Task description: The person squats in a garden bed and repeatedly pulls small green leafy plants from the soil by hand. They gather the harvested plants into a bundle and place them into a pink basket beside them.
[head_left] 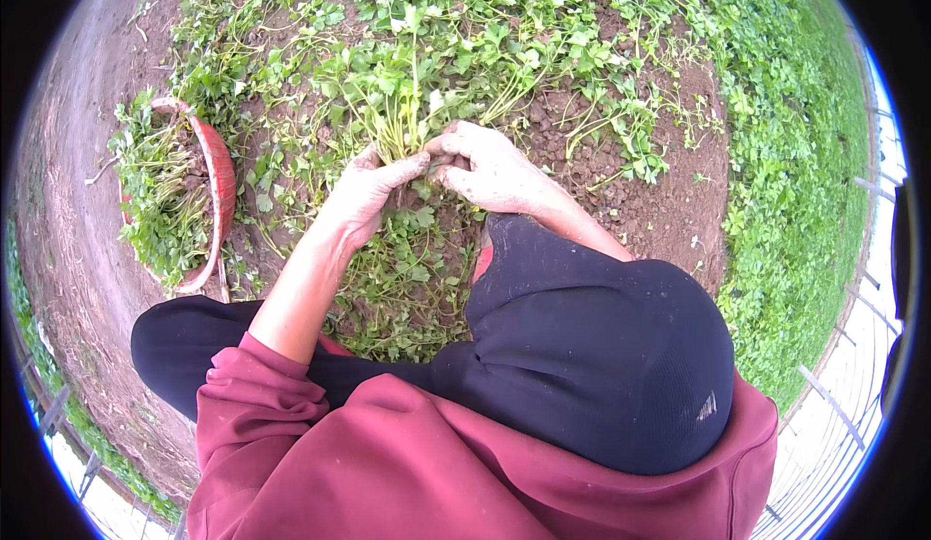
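Observation:
My left hand is closed around the base of a bunch of leafy green plants, which look like celery or parsley, with stems pointing away from me. Soil-covered, my right hand is beside the bunch's base, its thumb and fingers drawn together near my left thumb. Whether it pinches a stem or a leaf there cannot be made out. The roots of the bunch are mostly hidden by my fingers. Loose leafy plants lie on the soil below my hands.
On the left, a red basket lined with pale material holds many similar plants. Cut or pulled greens spread over the ground ahead. Bare crumbly soil lies to the right, beside a dense green bed. My bent knees flank the work area.

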Motion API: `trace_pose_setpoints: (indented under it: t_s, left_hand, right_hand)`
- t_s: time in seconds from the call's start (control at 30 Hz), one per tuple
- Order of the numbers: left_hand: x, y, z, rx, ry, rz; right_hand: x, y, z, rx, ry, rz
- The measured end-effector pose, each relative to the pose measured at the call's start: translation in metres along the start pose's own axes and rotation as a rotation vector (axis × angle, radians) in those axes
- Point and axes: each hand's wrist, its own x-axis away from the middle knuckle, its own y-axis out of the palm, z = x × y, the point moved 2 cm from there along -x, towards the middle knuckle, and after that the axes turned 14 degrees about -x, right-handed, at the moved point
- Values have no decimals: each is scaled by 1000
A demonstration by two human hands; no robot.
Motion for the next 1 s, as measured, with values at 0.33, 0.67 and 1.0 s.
trace_pose_setpoints:
  t_s: [0.33, 0.67, 1.0]
  left_hand:
    - [9, -32, 34, -287, 81, 175]
    - [22, -42, 45, -324, 151, 162]
    - [22, -13, 38, -129, 98, -22]
  right_hand:
    - [1, -55, 82, -213, 342, 560]
    - [-15, -67, 44, -123, 205, 451]
    - [-24, -18, -24, -165, 121, -40]
